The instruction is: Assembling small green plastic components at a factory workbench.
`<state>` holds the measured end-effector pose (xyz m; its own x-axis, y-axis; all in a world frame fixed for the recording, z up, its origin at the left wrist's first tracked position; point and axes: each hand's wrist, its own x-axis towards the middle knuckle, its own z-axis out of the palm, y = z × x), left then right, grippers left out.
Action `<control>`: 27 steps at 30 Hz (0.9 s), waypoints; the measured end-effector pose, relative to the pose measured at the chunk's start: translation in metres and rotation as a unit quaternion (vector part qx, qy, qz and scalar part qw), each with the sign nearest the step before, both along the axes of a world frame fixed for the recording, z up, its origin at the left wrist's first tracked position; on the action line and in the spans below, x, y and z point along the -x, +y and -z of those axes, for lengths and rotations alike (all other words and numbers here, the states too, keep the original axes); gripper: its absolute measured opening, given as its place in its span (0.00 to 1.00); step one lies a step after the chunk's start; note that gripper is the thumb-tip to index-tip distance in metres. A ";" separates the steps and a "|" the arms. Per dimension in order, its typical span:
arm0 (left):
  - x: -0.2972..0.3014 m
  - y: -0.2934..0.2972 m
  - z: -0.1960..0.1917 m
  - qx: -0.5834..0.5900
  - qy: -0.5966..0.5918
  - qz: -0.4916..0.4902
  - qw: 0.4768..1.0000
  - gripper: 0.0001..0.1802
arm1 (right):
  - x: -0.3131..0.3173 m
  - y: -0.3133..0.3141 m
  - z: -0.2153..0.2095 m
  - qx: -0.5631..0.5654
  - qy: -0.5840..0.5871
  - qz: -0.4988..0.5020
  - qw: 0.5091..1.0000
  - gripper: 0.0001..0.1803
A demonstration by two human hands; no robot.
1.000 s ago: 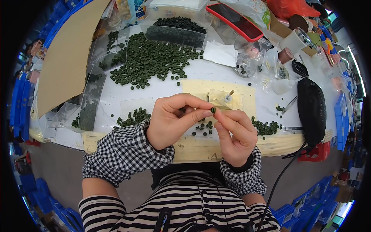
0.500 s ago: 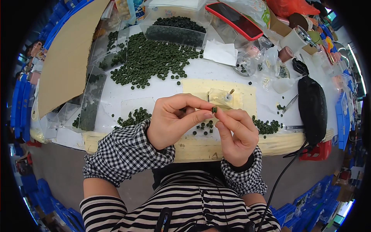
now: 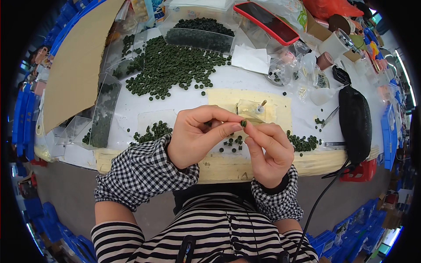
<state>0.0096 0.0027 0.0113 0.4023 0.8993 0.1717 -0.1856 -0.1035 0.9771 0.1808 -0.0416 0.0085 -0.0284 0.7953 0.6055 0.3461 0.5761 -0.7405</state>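
While pinching a tiny green piece above the tabletop with the left hand and touching it with a finger of the right hand, thumb apart, could squeeze too hard, send it flying, and lose it among the loose green pieces.

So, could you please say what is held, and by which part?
A small green piece: the left hand pinches its left side, the right hand touches its right.

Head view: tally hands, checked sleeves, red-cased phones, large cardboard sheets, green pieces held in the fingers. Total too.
Left hand and right hand: 2
Checked sleeves: 2
Red-cased phone: 1
Large cardboard sheet: 1
Held green piece: 1 visible
Total: 7
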 end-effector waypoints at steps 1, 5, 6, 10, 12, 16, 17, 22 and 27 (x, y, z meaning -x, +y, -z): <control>0.000 0.000 0.000 0.000 -0.001 0.000 1.000 0.09 | 0.000 0.000 0.000 0.001 0.000 0.000 1.000 0.18; 0.000 0.000 0.001 0.005 -0.001 -0.003 1.000 0.08 | 0.001 0.000 0.000 0.005 0.001 0.001 1.000 0.18; -0.001 0.001 0.001 0.009 -0.001 -0.002 1.000 0.08 | 0.001 0.000 0.000 0.005 0.000 0.009 1.000 0.18; 0.000 0.005 0.001 0.026 0.032 0.007 0.999 0.08 | 0.002 0.001 0.002 0.016 0.017 0.049 0.999 0.16; 0.002 0.009 -0.002 0.031 0.098 0.029 0.994 0.08 | 0.003 0.001 0.005 0.030 0.033 0.068 0.997 0.16; 0.006 0.016 -0.004 -0.060 0.278 0.090 0.954 0.07 | 0.002 0.000 0.006 0.045 0.044 0.084 0.995 0.15; 0.006 0.016 -0.002 -0.108 0.316 0.099 0.937 0.07 | 0.002 0.000 0.007 0.044 0.042 0.086 0.994 0.14; 0.006 0.018 -0.007 0.189 0.124 0.170 0.959 0.09 | 0.001 0.001 0.006 0.042 0.034 0.095 0.994 0.14; 0.008 0.023 0.001 0.357 -0.164 0.156 0.906 0.10 | 0.000 0.003 0.005 0.018 0.013 0.108 0.994 0.14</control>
